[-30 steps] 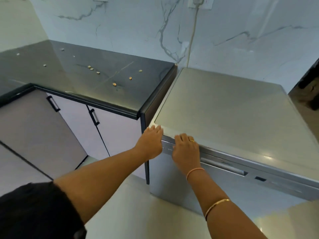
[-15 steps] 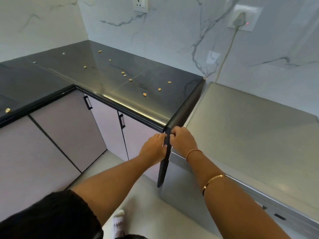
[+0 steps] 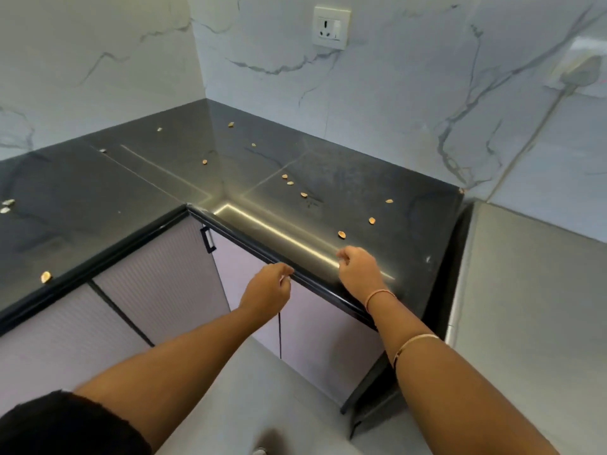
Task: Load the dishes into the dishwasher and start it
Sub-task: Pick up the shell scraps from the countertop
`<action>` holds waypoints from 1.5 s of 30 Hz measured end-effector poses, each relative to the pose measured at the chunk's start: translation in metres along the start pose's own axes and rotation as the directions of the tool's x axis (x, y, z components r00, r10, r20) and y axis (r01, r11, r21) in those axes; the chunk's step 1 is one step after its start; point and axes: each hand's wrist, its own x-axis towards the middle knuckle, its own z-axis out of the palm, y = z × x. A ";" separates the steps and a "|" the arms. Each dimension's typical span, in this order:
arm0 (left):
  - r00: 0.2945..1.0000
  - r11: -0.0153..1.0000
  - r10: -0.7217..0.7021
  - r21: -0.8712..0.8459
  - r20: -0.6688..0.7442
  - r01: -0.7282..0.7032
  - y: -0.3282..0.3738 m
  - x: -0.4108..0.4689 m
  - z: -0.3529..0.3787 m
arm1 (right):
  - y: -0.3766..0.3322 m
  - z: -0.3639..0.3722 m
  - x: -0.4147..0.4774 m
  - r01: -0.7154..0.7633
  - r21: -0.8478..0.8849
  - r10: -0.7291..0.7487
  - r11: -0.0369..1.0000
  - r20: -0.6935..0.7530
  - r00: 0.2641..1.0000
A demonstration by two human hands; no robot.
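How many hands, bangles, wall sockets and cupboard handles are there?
Hands: 2, the left hand and the right hand.
Bangles: 2, a pink bangle and a gold bangle.
Wall sockets: 2, an empty socket and a blurry plugged socket.
Cupboard handles: 1, the black handle.
Total: 7.

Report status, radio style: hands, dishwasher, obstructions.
Left hand curled at glossy black countertop edge, grip unclear; right hand loosely curled, empty. Grey metal-topped dishwasher at right, untouched. No dishes visible.
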 end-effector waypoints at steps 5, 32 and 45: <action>0.996 0.990 -0.086 -0.117 -0.013 0.084 -0.014 0.041 -0.021 | -0.009 0.020 0.038 -0.047 0.020 0.047 0.999 0.007 0.999; 0.718 -0.016 -0.390 -0.784 0.576 0.620 0.062 0.176 0.038 | 0.008 0.025 0.132 0.258 0.170 -0.237 0.951 -0.138 0.962; 0.638 -0.048 -0.401 -0.711 0.657 0.702 0.055 0.218 0.015 | 0.075 0.014 0.166 -0.128 -0.272 0.062 0.954 -0.238 0.969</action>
